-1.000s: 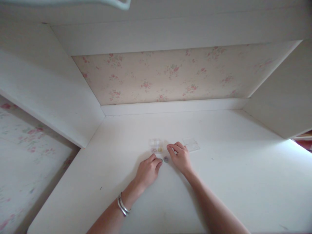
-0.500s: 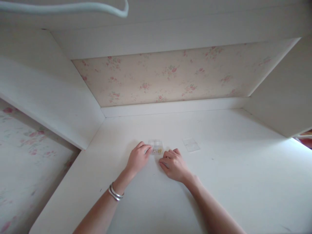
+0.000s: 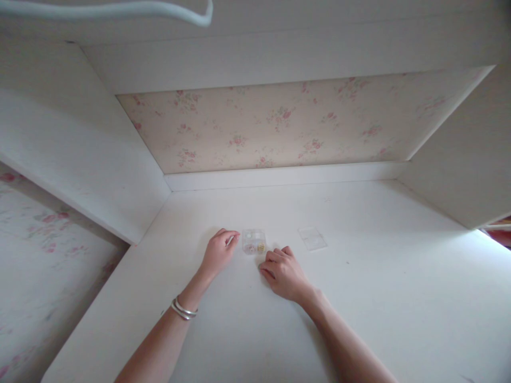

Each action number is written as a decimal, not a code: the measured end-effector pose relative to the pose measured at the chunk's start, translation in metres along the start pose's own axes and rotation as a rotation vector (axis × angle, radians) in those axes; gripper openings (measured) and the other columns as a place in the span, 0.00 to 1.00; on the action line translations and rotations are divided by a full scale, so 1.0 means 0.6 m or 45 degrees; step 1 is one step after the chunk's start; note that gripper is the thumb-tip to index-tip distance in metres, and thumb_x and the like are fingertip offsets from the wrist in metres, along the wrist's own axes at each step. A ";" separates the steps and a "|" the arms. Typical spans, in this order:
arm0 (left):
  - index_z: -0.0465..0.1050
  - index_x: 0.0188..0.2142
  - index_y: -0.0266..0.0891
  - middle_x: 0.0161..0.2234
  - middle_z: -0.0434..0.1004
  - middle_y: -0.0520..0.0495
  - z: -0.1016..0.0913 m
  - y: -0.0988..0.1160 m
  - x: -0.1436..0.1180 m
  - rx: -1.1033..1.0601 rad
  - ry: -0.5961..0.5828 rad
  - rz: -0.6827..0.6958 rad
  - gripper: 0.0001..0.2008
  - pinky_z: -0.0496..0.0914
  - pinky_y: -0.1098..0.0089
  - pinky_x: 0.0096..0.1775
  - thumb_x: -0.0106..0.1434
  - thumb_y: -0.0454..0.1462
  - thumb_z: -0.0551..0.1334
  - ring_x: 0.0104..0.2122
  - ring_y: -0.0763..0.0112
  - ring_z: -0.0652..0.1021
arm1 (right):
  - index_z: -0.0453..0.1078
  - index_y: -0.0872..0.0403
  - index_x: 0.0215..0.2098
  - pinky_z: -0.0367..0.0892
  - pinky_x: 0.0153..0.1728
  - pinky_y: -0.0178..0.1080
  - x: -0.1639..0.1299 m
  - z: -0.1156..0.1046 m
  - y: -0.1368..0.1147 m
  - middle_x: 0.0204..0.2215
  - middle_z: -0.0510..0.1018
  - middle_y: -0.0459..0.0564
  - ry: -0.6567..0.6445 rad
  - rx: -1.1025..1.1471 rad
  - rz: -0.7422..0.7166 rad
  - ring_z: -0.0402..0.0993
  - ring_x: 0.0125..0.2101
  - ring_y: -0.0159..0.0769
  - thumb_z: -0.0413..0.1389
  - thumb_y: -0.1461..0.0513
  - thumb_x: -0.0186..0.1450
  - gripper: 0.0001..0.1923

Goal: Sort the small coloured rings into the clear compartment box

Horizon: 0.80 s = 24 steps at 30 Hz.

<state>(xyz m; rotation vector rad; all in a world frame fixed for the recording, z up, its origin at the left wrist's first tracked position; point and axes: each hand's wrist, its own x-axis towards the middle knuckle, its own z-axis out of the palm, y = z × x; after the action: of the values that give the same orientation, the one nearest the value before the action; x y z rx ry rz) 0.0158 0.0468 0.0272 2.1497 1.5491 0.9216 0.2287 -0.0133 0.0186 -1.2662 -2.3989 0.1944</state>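
Observation:
A small clear compartment box [image 3: 254,234] sits on the white desk. Yellow-gold bits [image 3: 261,247] lie in its near right section, and pinkish bits [image 3: 250,248] in the near left one. My left hand [image 3: 216,252] hovers just left of the box, thumb and forefinger pinched together; whatever they hold, if anything, is too small to see. Close to the box's near right corner, my right hand [image 3: 282,270] rests with its fingers curled and closed, hiding what may be inside. To the right lies a flat clear lid [image 3: 312,239], apart from both hands.
White side panels [image 3: 80,138] and an overhead board [image 3: 279,48] enclose the desk [image 3: 383,298]. Flowered wallpaper [image 3: 255,127] covers the back. A white cable or rod [image 3: 120,10] crosses the top left. Something red [image 3: 501,234] shows at the right edge.
My left hand has drawn back to the left from the box, uncovering its left side. My right hand has stayed nearly where it was, still closed.

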 end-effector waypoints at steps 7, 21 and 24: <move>0.75 0.39 0.39 0.31 0.73 0.49 -0.004 -0.006 -0.067 -0.189 -0.064 -0.149 0.15 0.65 0.73 0.32 0.64 0.43 0.53 0.27 0.74 0.70 | 0.73 0.51 0.29 0.51 0.38 0.38 0.003 0.006 -0.003 0.27 0.72 0.46 0.053 0.133 0.059 0.65 0.32 0.32 0.50 0.62 0.65 0.11; 0.75 0.36 0.39 0.31 0.74 0.49 0.009 -0.023 -0.077 -0.297 -0.143 -0.166 0.12 0.64 0.72 0.34 0.63 0.40 0.54 0.29 0.72 0.71 | 0.74 0.49 0.34 0.58 0.36 0.35 0.071 0.021 -0.006 0.29 0.72 0.46 0.306 0.176 0.261 0.68 0.31 0.31 0.50 0.58 0.66 0.10; 0.75 0.36 0.40 0.31 0.75 0.49 0.008 -0.022 -0.079 -0.274 -0.143 -0.141 0.12 0.64 0.72 0.34 0.63 0.40 0.54 0.30 0.71 0.71 | 0.74 0.50 0.34 0.59 0.36 0.35 0.101 0.021 0.002 0.30 0.73 0.46 0.291 0.089 0.253 0.68 0.31 0.31 0.50 0.59 0.66 0.11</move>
<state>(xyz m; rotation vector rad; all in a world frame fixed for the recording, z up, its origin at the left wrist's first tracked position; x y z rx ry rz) 0.0004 0.0080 0.0011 1.9124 1.4290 0.8721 0.1942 0.0377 0.0247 -1.4124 -2.0587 0.1791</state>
